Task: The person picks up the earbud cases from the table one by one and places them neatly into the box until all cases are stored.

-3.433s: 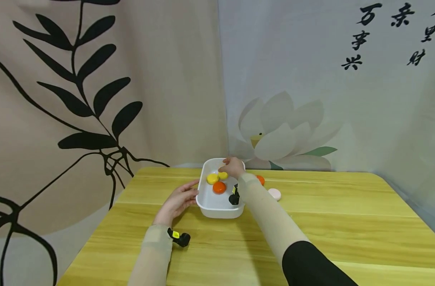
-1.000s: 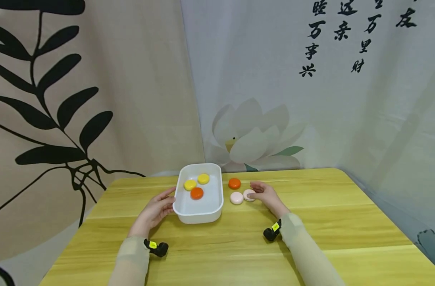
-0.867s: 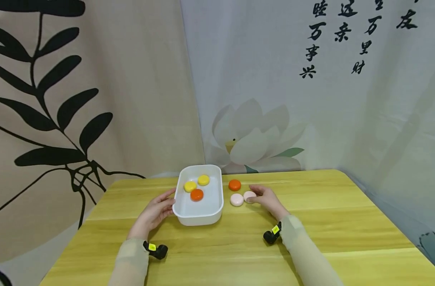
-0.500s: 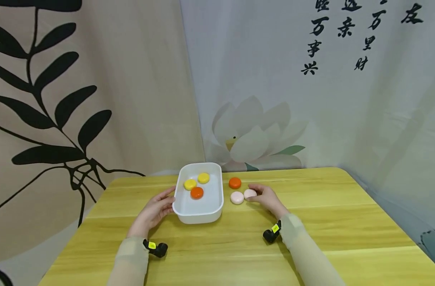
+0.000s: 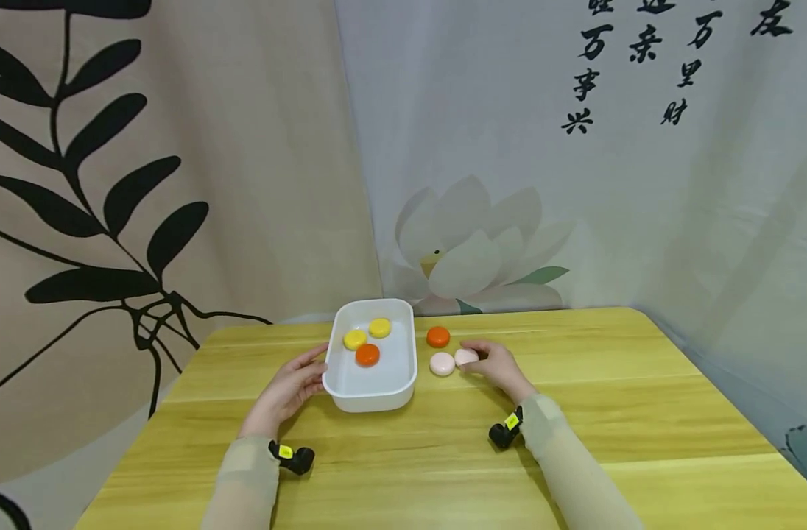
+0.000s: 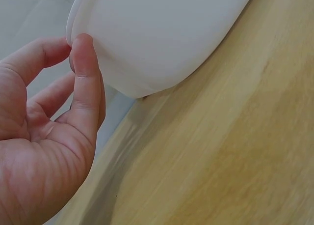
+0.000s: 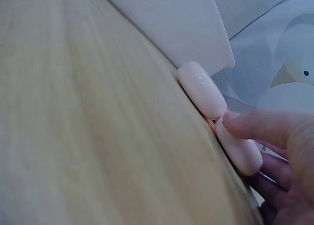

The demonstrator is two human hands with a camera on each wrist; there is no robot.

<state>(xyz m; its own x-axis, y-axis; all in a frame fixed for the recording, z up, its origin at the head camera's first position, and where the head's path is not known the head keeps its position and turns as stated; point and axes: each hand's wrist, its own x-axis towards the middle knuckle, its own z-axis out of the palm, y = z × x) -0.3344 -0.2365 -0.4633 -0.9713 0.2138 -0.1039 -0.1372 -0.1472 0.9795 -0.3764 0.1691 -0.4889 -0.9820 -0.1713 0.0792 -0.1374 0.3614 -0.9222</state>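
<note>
A white rectangular tray [image 5: 370, 402] on the table holds two yellow discs [image 5: 355, 339] and an orange disc [image 5: 367, 355]. The left hand [image 5: 289, 390] is at its left side; in the left wrist view that hand [image 6: 54, 126] pinches the tray's rim between thumb and fingers. Right of the tray lie another orange disc [image 5: 438, 337] and two pale pink discs [image 5: 442, 364]. The right hand [image 5: 499, 366] has thumb and fingers around the right-hand pink disc [image 5: 466, 357]. In the right wrist view, this hand [image 7: 279, 151] grips that disc [image 7: 239, 149], which touches the other pink one [image 7: 202, 90].
A wooden table [image 5: 403, 471] fills the lower part of the head view. Behind its back edge hangs a curtain [image 5: 297, 184] printed with leaves, a lotus and dark characters. A black wrist camera is strapped on each sleeve.
From 3.4 s ago, the right hand has moved out of the tray to the pink disc on its right. Over the last second both hands hold nearly still; the view shifts slightly.
</note>
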